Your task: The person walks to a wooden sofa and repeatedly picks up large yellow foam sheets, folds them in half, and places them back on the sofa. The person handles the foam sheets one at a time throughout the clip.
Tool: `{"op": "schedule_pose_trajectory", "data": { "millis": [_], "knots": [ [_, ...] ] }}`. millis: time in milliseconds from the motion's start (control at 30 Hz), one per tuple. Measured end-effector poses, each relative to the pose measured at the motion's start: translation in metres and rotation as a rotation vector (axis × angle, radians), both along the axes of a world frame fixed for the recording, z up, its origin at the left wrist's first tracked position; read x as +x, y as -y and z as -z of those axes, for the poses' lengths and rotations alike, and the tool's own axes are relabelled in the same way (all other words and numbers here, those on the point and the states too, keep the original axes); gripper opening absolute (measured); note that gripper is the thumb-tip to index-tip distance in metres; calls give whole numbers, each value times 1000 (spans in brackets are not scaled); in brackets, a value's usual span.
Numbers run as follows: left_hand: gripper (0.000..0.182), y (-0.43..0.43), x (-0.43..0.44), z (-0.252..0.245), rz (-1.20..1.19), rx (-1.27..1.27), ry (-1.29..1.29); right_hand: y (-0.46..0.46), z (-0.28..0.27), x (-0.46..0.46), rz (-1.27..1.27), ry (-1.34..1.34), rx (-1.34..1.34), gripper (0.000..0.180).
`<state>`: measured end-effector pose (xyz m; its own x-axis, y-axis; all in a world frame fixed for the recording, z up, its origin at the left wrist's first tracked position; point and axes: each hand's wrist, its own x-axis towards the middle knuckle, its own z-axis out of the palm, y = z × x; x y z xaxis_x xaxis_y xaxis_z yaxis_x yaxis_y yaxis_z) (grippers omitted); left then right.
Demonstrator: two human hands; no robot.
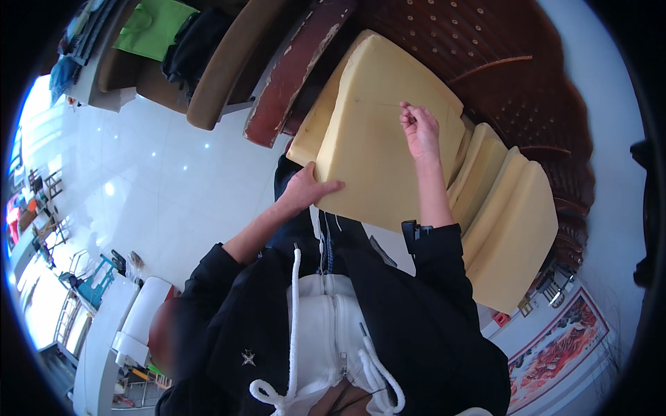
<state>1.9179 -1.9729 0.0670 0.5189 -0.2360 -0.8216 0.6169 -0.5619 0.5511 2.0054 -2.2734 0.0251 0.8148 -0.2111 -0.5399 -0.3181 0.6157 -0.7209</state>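
A thick pale-yellow foam cushion block (385,151) lies tilted before me, over a second foam piece (328,104). My left hand (308,188) grips its near left corner, thumb on the top face and fingers over the side edge. Above the same face, my right hand (420,130) is closed with thumb and fingertips pinched together. From these fingertips a thin dark strand (379,104), apparently a thread, runs leftward to a spot on the foam. Its exact make is too fine to tell.
More foam cushions (504,208) stand in a row at the right, against a dark red sofa back (499,57) with buttons. A worn red sofa arm (296,73) is at the upper left. Beyond it is a brown sofa (223,62) carrying a green bag (153,28). Glossy white tiles (208,171) cover the floor.
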Motion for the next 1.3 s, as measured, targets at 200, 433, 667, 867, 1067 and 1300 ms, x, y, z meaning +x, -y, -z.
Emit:
{"op": "schedule_pose_trajectory", "data": {
  "millis": [200,433,667,867,1067,1300],
  "knots": [
    [83,5,-2,-8,105,38,38,6,-27,31,-8,110,-20,6],
    [82,16,-1,-29,152,26,264,-21,-42,62,-341,-125,-382,29],
    [67,39,9,-63,206,-81,467,-22,-70,80,-641,-262,-1327,57],
    [57,67,34,-112,263,-254,554,25,-126,80,-447,-230,-1329,46],
    [48,65,60,-167,360,-395,750,61,-206,48,-99,-149,-1133,27],
    [46,20,109,-218,669,-367,959,53,-235,-19,171,65,-795,26]
  ]
}}
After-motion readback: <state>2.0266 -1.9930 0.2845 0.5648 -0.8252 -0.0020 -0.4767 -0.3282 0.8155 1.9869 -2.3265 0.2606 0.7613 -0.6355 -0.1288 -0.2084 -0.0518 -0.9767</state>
